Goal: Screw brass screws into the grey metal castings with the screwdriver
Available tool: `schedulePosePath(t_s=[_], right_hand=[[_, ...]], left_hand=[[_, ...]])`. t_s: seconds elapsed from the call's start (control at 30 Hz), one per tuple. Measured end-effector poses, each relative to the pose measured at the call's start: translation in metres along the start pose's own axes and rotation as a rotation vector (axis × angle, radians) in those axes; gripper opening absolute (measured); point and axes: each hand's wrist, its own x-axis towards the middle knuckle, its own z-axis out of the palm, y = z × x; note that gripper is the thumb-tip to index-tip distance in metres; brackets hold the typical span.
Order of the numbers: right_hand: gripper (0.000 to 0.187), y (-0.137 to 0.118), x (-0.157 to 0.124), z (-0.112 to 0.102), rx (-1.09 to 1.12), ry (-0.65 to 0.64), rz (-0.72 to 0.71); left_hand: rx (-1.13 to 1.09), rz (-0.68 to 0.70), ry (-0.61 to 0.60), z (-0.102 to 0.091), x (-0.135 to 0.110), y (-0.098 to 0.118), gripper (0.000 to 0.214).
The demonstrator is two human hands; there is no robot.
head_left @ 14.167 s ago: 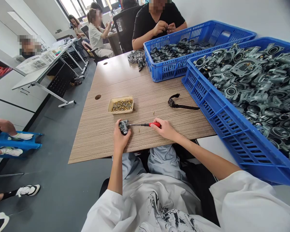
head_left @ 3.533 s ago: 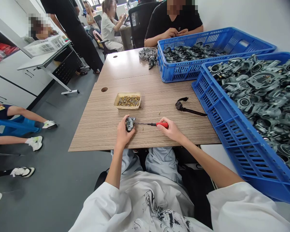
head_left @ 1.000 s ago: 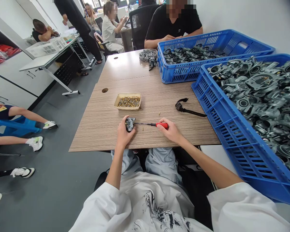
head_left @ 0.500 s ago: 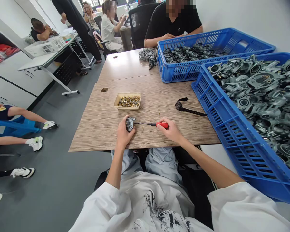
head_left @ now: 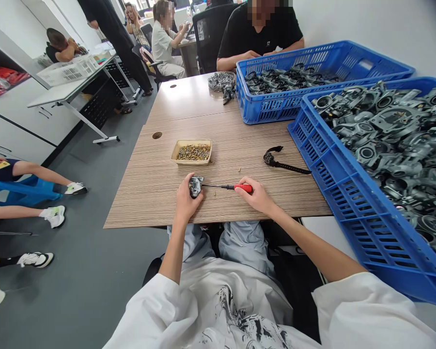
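Note:
My left hand (head_left: 185, 201) is closed around a small grey metal part (head_left: 195, 185) that rests on the wooden table (head_left: 156, 194) near its front edge. My right hand (head_left: 257, 196) grips a red-handled screwdriver (head_left: 236, 187) lying almost level, its thin shaft pointing left with the tip at the part. A loose brass screw (head_left: 214, 193) lies on the table just below the shaft.
A shallow beige tray of brass screws (head_left: 192, 152) sits behind my hands. A black strap (head_left: 281, 162) and another stray screw (head_left: 239, 169) lie to the right. Two blue crates (head_left: 334, 165) (head_left: 276, 104) of grey metal castings fill the right side. A person in black sits at the far end.
My hands, the part and the screwdriver stay in the same place. A standing person in black at the back left has shifted slightly.

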Motion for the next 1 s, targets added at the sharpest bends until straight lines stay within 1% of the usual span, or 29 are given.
schedulePosePath(t_s=[0.13,0.27,0.43,0.6,0.73,0.8,0.87,0.93,1.0], right_hand=[[0.025,0.0009,-0.0002,-0.0011,0.058,-0.023,0.01],[0.027,0.004,0.0005,-0.0007,0.093,-0.028,0.011],[0.031,0.0064,0.0016,0.0014,0.076,-0.011,0.043],[0.035,0.0037,0.0013,0.0016,0.035,-0.003,0.037],[0.036,0.0014,0.0005,0.0027,0.008,0.006,0.032],[0.036,0.0021,-0.0005,0.0035,0.012,0.05,0.019],[0.036,0.004,-0.0017,0.0042,0.004,0.132,0.025],[0.036,0.0065,-0.0028,0.0047,-0.04,0.213,0.064],[0.036,0.0085,-0.0037,0.0054,-0.123,0.245,0.104]], left_hand=[[-0.005,-0.006,-0.003,-0.0004,-0.0001,0.0004,0.069],[-0.005,-0.01,-0.008,-0.0008,-0.0001,0.0001,0.069],[-0.019,-0.01,-0.007,-0.0011,0.0005,-0.0012,0.068],[-0.025,-0.009,-0.008,-0.0017,0.0009,-0.001,0.067],[-0.052,-0.045,0.002,-0.0021,0.0005,0.0015,0.067],[-0.077,-0.087,0.012,-0.0024,0.0004,0.003,0.067],[-0.121,-0.139,0.021,-0.0028,0.0003,0.0035,0.067],[-0.193,-0.182,0.038,-0.0034,0.0003,0.0027,0.067],[-0.273,-0.206,0.068,-0.0046,0.0005,0.0006,0.064]])
